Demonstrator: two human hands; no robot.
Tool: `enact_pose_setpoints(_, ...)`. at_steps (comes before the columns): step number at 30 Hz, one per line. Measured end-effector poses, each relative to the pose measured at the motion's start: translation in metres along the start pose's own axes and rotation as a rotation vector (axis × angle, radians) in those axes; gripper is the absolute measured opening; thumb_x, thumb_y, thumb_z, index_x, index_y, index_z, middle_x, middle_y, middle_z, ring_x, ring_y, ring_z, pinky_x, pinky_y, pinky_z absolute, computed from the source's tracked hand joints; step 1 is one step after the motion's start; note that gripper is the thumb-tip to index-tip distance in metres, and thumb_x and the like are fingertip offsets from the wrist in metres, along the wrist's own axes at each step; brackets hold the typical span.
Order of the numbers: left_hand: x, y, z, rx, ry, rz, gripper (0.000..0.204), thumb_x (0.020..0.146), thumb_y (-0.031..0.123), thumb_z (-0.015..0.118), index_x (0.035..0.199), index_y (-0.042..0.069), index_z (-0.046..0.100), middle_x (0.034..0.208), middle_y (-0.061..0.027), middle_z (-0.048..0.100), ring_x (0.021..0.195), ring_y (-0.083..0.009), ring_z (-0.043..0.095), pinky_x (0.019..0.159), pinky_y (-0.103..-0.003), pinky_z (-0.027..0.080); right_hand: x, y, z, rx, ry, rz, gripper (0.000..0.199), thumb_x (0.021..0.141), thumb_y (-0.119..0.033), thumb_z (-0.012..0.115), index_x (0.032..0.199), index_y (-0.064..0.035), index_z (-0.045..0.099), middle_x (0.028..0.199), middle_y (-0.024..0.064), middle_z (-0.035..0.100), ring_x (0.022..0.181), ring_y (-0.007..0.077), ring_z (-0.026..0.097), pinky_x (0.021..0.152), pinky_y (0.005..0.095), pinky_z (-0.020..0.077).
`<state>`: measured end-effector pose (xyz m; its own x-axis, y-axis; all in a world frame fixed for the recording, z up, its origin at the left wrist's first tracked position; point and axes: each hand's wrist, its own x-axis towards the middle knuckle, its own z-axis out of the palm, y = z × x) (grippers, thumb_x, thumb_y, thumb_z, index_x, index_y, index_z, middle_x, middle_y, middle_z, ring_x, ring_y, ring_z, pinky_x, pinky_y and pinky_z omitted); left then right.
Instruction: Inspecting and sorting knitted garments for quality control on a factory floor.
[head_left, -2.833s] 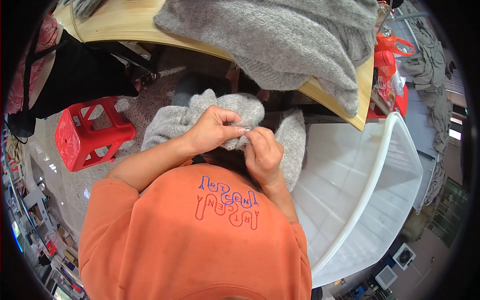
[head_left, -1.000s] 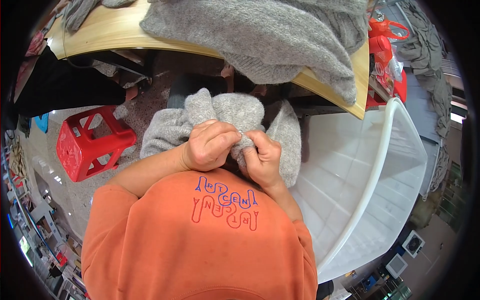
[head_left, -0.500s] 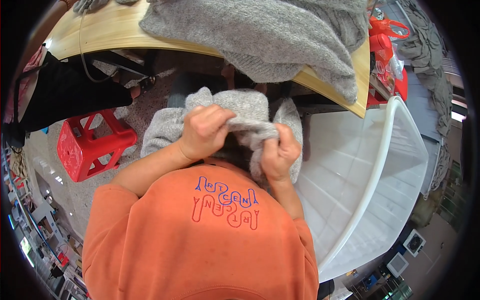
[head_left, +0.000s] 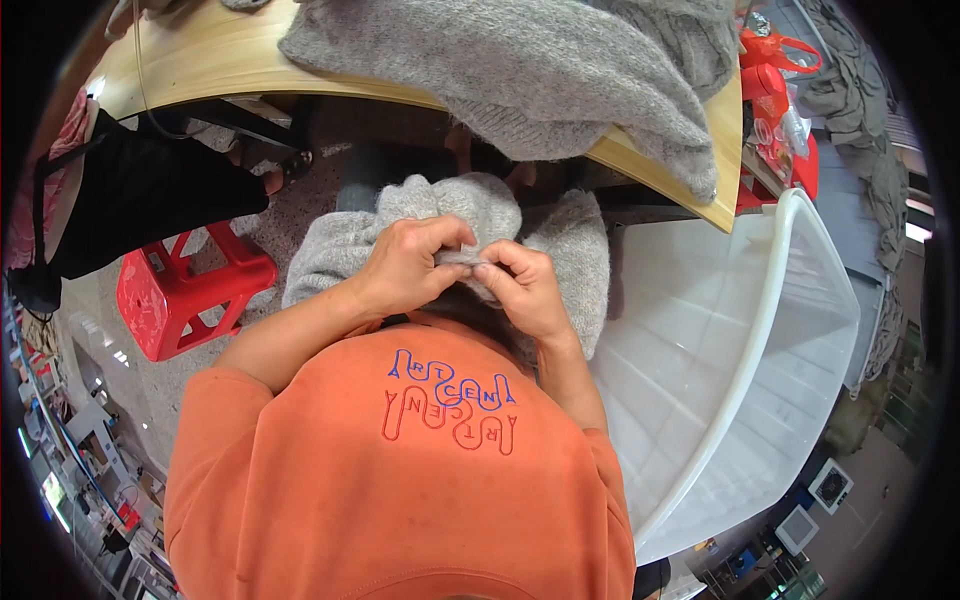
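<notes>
a: where's the grey knit [head_left: 480, 205]?

b: bunched just beyond the orange shirt [head_left: 400, 490], with a narrow strip of it between the two hands. the left hand [head_left: 405, 265] pinches one end and the right hand [head_left: 527, 290] the other; the fingers of both are drawn in tight on the wool.

a: what could go wrong there?

b: a hard tug could overstretch the strip or snap a strand, since so little fabric sits in each pinch. the fuzz might hide a flaw, too. and the loose fold at the right hangs close to the white bin [head_left: 680, 330], so a shift of posture could let it slip and snag.

a: and the textures?

b: the knit is fluffy, in rounded folds. the bin beside it is smooth plastic with a thick, curved rim. farther out, the counter [head_left: 220, 55] has a pale wood-grain top, and a second garment [head_left: 520, 70] droops over its edge, ribbed at the hem. the red stool [head_left: 195, 295] on the left is glossy, with cut-out sides.
</notes>
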<state>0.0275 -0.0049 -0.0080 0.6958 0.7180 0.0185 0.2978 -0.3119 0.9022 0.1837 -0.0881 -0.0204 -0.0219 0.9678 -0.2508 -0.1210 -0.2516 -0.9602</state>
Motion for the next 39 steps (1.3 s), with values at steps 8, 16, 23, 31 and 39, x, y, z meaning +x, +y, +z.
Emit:
enact_pose_setpoints(8, -0.004, 0.004, -0.002, -0.740, -0.397, -0.667, 0.004, 0.073, 0.002, 0.063, 0.072, 0.000, 0.060, 0.062, 0.0008, 0.055, 0.057, -0.0046, 0.049, 0.050, -0.021, 0.039, -0.001, 0.010, 0.022, -0.490, 0.252, -0.504, 0.005, 0.072, 0.001, 0.058, 0.076, 0.0008, 0.055, 0.069, 0.0117, 0.053, 0.058, 0.0234, 0.054, 0.052, 0.0290, 0.0420)
enact_pose_setpoints(16, 0.004, 0.001, -0.035, -0.913, -0.135, -0.457, 0.007, 0.074, 0.006, 0.062, 0.069, 0.001, 0.059, 0.068, -0.0002, 0.058, 0.059, -0.0045, 0.049, 0.054, -0.021, 0.040, -0.018, 0.079, -0.091, -1.693, 0.389, 0.164, 0.033, 0.079, -0.038, 0.054, 0.097, -0.0109, 0.062, 0.104, 0.0131, 0.057, 0.110, 0.0271, 0.045, 0.087, 0.0508, 0.0355)
enact_pose_setpoints(23, -0.003, -0.016, 0.011, -0.647, -0.285, -0.537, 0.007, 0.073, 0.006, 0.064, 0.068, 0.002, 0.062, 0.062, 0.0039, 0.055, 0.055, -0.0017, 0.043, 0.048, -0.019, 0.033, -0.109, 0.066, -0.130, -1.149, -0.028, 0.978, 0.039, 0.070, -0.023, 0.064, 0.107, -0.0137, 0.056, 0.106, 0.0155, 0.056, 0.096, 0.0327, 0.056, 0.079, 0.0418, 0.0462)
enact_pose_setpoints(31, 0.008, -0.011, 0.003, -0.582, -0.338, -0.448, 0.005, 0.073, 0.005, 0.062, 0.070, 0.001, 0.062, 0.060, 0.0037, 0.054, 0.052, -0.0008, 0.042, 0.044, -0.018, 0.031, -0.091, 0.019, -0.072, -1.472, 0.369, -0.050, 0.025, 0.067, -0.014, 0.066, 0.092, -0.0109, 0.065, 0.089, 0.0147, 0.062, 0.094, 0.0291, 0.056, 0.078, 0.0412, 0.0454)
enact_pose_setpoints(39, 0.006, -0.012, 0.003, -0.690, -0.221, -0.541, 0.004, 0.073, 0.003, 0.062, 0.077, 0.000, 0.062, 0.065, 0.0015, 0.057, 0.053, -0.0016, 0.046, 0.044, -0.019, 0.034, -0.073, 0.040, -0.076, -1.092, 0.125, 0.176, 0.020, 0.069, -0.006, 0.060, 0.090, -0.0044, 0.061, 0.078, 0.0134, 0.062, 0.067, 0.0325, 0.059, 0.062, 0.0370, 0.0474)
